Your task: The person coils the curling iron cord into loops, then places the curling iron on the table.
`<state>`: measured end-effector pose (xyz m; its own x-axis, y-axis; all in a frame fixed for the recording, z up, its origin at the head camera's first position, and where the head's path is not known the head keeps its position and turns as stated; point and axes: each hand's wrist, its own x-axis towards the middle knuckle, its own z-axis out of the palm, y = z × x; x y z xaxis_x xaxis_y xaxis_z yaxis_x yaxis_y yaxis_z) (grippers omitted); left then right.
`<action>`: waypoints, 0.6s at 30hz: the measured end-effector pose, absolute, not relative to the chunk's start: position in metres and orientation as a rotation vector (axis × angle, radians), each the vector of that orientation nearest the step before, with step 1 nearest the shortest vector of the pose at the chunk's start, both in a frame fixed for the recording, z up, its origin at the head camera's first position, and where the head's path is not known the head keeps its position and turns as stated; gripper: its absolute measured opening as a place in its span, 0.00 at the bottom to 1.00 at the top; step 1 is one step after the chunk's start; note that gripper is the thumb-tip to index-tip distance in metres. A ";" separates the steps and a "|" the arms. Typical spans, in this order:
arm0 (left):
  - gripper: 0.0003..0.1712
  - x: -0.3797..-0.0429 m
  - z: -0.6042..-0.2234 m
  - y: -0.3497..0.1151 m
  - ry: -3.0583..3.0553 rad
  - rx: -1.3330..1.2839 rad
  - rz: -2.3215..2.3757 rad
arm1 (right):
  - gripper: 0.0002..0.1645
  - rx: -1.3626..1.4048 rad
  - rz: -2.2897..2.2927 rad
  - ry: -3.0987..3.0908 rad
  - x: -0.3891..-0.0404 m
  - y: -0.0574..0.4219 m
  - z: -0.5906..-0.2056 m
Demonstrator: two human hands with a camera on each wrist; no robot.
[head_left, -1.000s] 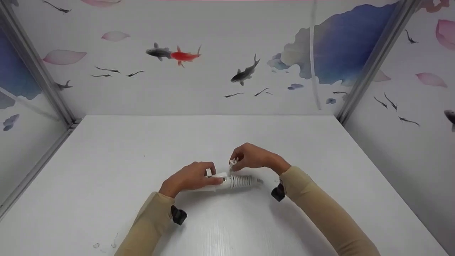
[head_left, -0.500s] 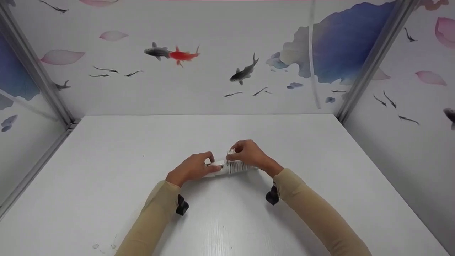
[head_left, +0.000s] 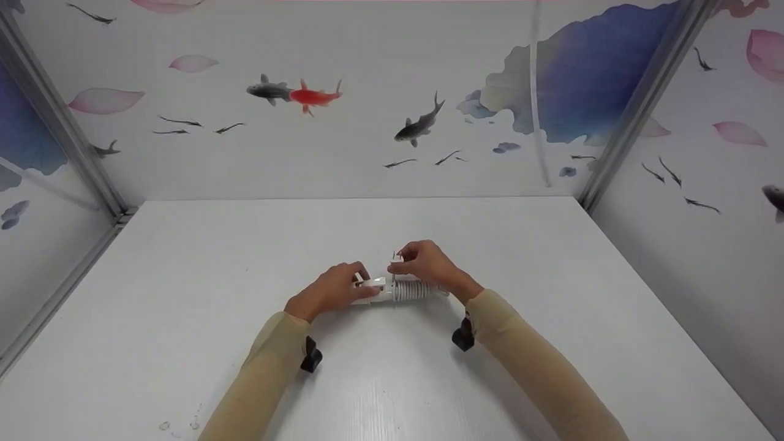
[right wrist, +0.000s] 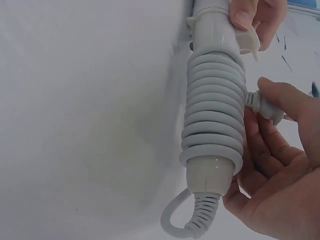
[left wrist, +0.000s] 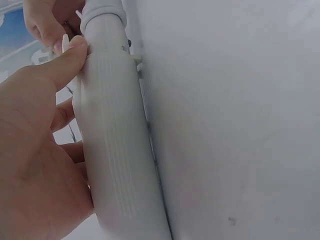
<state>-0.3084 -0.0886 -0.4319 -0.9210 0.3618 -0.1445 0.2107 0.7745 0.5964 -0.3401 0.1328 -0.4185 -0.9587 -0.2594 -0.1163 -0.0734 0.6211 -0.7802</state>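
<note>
A white wand-shaped appliance (left wrist: 115, 130) that looks like a curling iron lies lengthwise close over the table. My left hand (head_left: 331, 288) grips its thick ribbed body, with the thumb by a small lever (right wrist: 248, 42). The grey-white power cord (right wrist: 215, 110) is wound in tight coils round the narrower handle and loops back from the handle's end. My right hand (head_left: 427, 263) pinches the plug (right wrist: 270, 109) between thumb and fingers, beside the coils. In the head view the plug stands up above the coiled part. My left fingers are partly hidden behind the body.
The white table (head_left: 392, 380) spreads out on all sides of the hands. Printed panels with fish and petals (head_left: 318, 147) stand at the back and sides, joined by metal posts (head_left: 649, 104). Small marks (head_left: 177, 424) show at the table's front left.
Both hands have shifted a little away from me with the appliance. The right hand has come leftward and the plug has turned upright over the coils. Over the last half second little moved.
</note>
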 end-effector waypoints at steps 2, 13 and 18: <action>0.24 -0.308 -0.433 -0.089 2.726 0.432 0.851 | 0.21 -0.289 -1.253 2.631 -0.341 0.132 -0.420; 0.35 -0.306 -0.429 -0.096 2.732 0.455 0.761 | 0.35 -0.299 -1.109 2.603 -0.343 0.143 -0.424; 0.41 -0.308 -0.425 -0.112 2.781 0.437 0.700 | 0.40 -0.408 -0.966 2.610 -0.346 0.167 -0.412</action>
